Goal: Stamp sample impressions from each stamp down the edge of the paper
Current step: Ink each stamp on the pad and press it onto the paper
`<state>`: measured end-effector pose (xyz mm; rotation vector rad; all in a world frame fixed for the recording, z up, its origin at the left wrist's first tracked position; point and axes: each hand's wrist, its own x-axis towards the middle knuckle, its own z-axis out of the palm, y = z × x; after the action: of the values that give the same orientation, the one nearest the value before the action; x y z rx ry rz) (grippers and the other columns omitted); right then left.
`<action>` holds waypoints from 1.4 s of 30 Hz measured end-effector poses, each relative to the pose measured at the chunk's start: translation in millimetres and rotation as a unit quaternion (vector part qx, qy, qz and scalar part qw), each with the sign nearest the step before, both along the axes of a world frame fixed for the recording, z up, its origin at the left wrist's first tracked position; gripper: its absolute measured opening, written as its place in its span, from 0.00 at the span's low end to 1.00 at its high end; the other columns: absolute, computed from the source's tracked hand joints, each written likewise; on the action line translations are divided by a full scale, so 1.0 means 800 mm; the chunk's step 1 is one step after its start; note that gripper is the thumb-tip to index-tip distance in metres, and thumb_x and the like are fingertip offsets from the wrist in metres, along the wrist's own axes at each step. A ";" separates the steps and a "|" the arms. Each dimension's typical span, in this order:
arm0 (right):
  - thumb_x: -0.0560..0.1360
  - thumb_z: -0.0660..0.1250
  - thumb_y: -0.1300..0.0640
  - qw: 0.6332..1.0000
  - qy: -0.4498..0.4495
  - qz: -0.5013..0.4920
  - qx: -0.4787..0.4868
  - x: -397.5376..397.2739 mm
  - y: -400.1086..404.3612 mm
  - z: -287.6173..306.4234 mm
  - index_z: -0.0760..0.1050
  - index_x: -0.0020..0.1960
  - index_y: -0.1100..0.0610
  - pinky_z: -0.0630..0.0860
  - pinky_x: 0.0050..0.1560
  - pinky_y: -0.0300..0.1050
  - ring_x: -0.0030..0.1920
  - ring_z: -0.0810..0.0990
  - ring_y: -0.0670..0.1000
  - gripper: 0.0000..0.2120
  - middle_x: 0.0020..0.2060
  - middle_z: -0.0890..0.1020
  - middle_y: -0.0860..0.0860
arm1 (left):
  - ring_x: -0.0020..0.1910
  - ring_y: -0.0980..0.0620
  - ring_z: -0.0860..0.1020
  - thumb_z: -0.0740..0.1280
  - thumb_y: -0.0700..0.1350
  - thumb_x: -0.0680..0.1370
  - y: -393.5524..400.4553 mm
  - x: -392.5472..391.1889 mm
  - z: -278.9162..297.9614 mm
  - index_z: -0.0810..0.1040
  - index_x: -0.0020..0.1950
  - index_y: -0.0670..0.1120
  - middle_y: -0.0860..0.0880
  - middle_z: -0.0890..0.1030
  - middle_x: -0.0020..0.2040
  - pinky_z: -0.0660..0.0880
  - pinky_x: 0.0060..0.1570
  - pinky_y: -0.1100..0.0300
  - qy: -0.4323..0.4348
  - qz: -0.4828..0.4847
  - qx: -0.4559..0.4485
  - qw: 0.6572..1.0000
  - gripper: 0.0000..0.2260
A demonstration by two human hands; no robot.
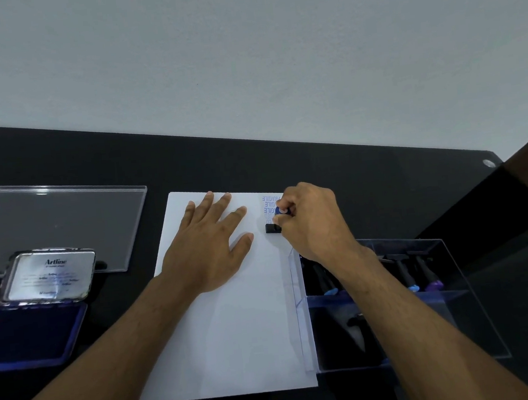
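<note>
An open ink pad (32, 333) lies at the bench's (382, 169) near left edge, its lid (47, 276) raised. A clear box (404, 302) of stamps touches the paper's (230, 332) right edge. The left hand (208, 240) rests flat on the paper, fingers straight and spread. The right hand (310, 221) pinches a stamp (274, 224) pressed near the paper's far right corner, just below blue impressions (269, 205). A clear cover (55, 226) lies far left.
</note>
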<state>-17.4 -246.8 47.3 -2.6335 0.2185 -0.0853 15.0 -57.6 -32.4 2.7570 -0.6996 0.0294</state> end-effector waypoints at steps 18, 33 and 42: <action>0.73 0.70 0.64 0.910 -0.127 -0.208 0.335 -0.028 -0.040 0.018 0.80 0.45 0.57 0.82 0.33 0.43 0.32 0.85 0.50 0.03 0.37 0.84 0.53 | 0.82 0.48 0.48 0.39 0.69 0.76 0.001 -0.002 0.001 0.63 0.80 0.55 0.50 0.56 0.82 0.45 0.80 0.46 -0.006 -0.001 -0.007 1.000 0.37; 0.74 0.71 0.63 0.921 -0.140 -0.196 0.307 -0.031 -0.035 0.012 0.80 0.45 0.56 0.83 0.35 0.45 0.32 0.84 0.48 0.03 0.35 0.84 0.51 | 0.82 0.48 0.46 0.37 0.70 0.75 0.001 -0.001 0.002 0.61 0.80 0.56 0.51 0.54 0.82 0.44 0.80 0.47 -0.002 -0.001 0.009 1.000 0.38; 0.73 0.71 0.61 0.931 -0.160 -0.177 0.275 -0.042 -0.028 0.014 0.80 0.47 0.52 0.84 0.42 0.49 0.36 0.84 0.47 0.05 0.38 0.84 0.47 | 0.82 0.47 0.50 0.44 0.70 0.77 -0.003 -0.017 0.020 0.62 0.80 0.53 0.50 0.57 0.82 0.46 0.79 0.48 0.007 0.001 -0.035 0.999 0.36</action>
<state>-51.2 -269.5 58.5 -1.9630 0.5179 -0.4963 1.5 -60.2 -16.6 2.6891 -0.6782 0.0352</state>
